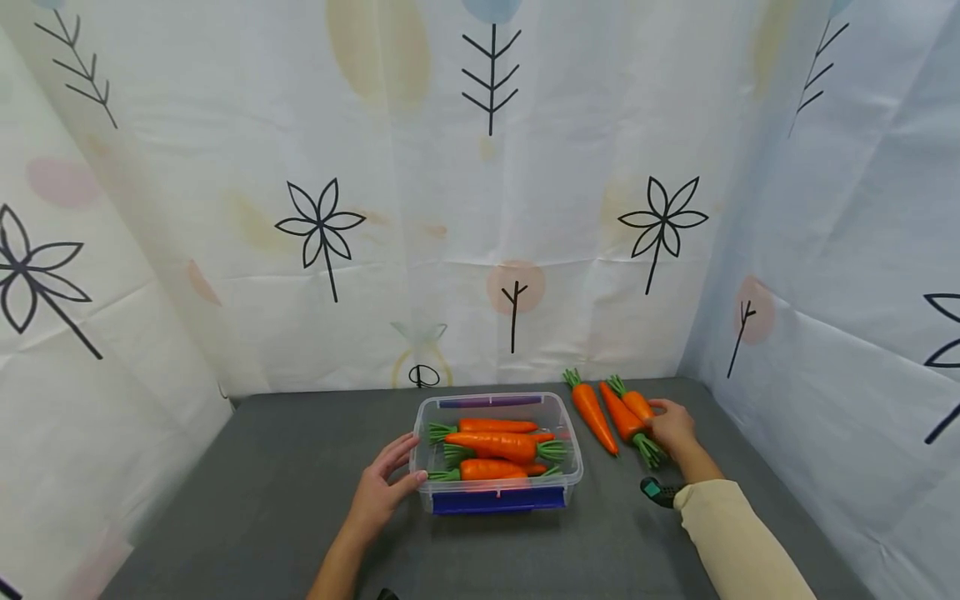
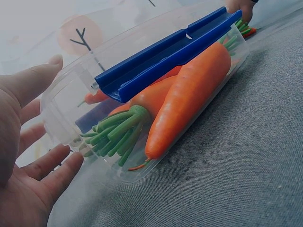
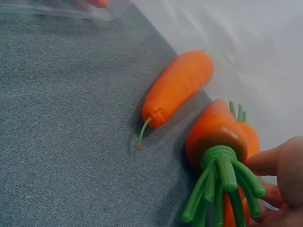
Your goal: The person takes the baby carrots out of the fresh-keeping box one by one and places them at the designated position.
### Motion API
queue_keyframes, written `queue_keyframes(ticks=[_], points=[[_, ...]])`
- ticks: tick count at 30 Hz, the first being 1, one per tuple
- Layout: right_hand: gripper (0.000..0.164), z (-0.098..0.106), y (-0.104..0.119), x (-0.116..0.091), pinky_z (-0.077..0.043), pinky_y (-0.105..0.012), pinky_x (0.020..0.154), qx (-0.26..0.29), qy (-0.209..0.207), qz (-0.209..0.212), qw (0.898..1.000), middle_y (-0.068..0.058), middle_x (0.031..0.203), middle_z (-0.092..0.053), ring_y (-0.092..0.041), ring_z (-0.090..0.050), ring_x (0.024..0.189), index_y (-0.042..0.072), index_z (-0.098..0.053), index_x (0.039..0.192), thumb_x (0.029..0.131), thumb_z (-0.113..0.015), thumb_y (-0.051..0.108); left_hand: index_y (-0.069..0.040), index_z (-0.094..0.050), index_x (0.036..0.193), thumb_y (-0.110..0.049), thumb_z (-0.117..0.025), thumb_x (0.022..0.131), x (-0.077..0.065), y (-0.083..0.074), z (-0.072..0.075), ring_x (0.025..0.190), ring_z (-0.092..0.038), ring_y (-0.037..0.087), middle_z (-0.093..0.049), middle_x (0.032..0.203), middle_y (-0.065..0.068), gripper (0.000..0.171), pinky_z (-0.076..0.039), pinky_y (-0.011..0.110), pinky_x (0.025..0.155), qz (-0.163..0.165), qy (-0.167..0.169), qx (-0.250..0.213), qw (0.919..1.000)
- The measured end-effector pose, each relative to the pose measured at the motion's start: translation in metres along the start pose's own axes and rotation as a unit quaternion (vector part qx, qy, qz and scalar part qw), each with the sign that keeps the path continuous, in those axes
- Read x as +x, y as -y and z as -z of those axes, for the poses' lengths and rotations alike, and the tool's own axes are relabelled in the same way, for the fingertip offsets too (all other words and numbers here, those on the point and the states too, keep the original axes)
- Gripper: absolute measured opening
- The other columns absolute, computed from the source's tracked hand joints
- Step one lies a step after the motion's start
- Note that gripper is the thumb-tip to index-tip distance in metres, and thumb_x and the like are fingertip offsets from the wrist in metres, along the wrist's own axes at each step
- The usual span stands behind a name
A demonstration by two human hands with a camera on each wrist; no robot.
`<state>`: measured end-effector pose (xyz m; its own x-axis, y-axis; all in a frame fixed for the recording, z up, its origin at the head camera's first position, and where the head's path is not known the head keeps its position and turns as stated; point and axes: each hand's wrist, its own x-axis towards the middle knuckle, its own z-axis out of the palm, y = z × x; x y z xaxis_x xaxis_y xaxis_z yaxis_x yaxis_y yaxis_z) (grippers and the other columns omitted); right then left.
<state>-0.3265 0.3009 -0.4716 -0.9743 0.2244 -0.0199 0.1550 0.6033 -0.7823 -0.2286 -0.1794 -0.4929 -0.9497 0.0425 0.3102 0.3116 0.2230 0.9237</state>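
A clear plastic box (image 1: pixel 572 479) with blue latches holds several orange carrots (image 1: pixel 498 446) with green tops. My left hand (image 1: pixel 386 483) is at its left end, with thumb and fingers spread along the wall; in the left wrist view this hand (image 2: pixel 35 142) has its fingers straight against the plastic. Right of the box lie three more carrots. My right hand (image 1: pixel 672 429) grips the rightmost carrot (image 1: pixel 637 405), partly hidden behind the middle carrot (image 1: pixel 621 414) in the right wrist view. The left carrot of these three (image 1: pixel 592 417) lies apart from the hand.
A dark grey cloth (image 1: pixel 285 467) covers the table. White patterned fabric (image 1: pixel 487 208) stands behind the table and on both sides. A dark strap device (image 1: pixel 658 492) sits at my right wrist, by the cream sleeve (image 1: pixel 735 533).
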Motion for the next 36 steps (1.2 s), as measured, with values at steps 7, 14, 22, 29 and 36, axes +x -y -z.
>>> queue_keyframes(ticks=[7, 14, 22, 29, 36], points=[[0.043, 0.004, 0.005, -0.003, -0.048, -0.048, 0.084, -0.003, -0.035, 0.009, 0.999, -0.032, 0.127, -0.054, -0.045, -0.053, 0.108, -0.009, -0.050, 0.133, 0.093, -0.059, 0.005, -0.004, -0.055, 0.136, -0.011, -0.073, 0.087, -0.001, -0.001, 0.000, 0.127, -0.047, 0.040, -0.043, 0.147, 0.013, 0.053, -0.039, 0.058, 0.100, 0.004, 0.007, -0.009, 0.9999], [0.041, 0.004, 0.009, -0.003, -0.050, -0.046, 0.079, 0.015, -0.052, 0.036, 0.998, -0.029, 0.131, -0.052, -0.042, -0.055, 0.106, -0.006, -0.051, 0.135, 0.097, -0.057, 0.011, -0.001, -0.054, 0.137, -0.009, -0.073, 0.087, -0.002, 0.000, 0.001, 0.125, -0.048, 0.041, -0.043, 0.147, 0.016, 0.054, -0.041, 0.059, 0.097, -0.024, 0.012, -0.011, 0.9996], [0.045, 0.002, 0.026, -0.004, -0.046, -0.051, 0.090, 0.039, -0.041, 0.063, 0.996, -0.025, 0.134, -0.052, -0.042, -0.050, 0.116, 0.000, -0.051, 0.137, 0.097, -0.060, 0.018, 0.002, -0.054, 0.136, -0.001, -0.071, 0.086, -0.003, -0.007, -0.002, 0.124, -0.047, 0.046, -0.042, 0.146, 0.022, 0.053, -0.038, 0.064, 0.096, -0.024, 0.004, -0.012, 0.9996], [0.049, -0.003, 0.046, -0.005, -0.044, -0.052, 0.096, 0.085, -0.015, 0.100, 0.991, -0.025, 0.136, -0.051, -0.041, -0.049, 0.121, 0.000, -0.051, 0.138, 0.096, -0.063, 0.021, 0.002, -0.055, 0.134, -0.001, -0.071, 0.086, -0.006, -0.018, -0.001, 0.123, -0.047, 0.047, -0.042, 0.145, 0.024, 0.051, -0.039, 0.064, 0.094, -0.028, 0.006, -0.011, 0.9995], [0.047, -0.010, 0.070, -0.010, -0.040, -0.053, 0.100, 0.105, 0.030, 0.139, 0.984, -0.027, 0.135, -0.051, -0.042, -0.047, 0.124, -0.003, -0.051, 0.137, 0.096, -0.063, 0.019, 0.004, -0.055, 0.133, 0.001, -0.071, 0.085, -0.009, -0.034, -0.001, 0.122, -0.047, 0.049, -0.041, 0.144, 0.028, 0.050, -0.039, 0.065, 0.094, -0.023, 0.011, -0.015, 0.9996]])
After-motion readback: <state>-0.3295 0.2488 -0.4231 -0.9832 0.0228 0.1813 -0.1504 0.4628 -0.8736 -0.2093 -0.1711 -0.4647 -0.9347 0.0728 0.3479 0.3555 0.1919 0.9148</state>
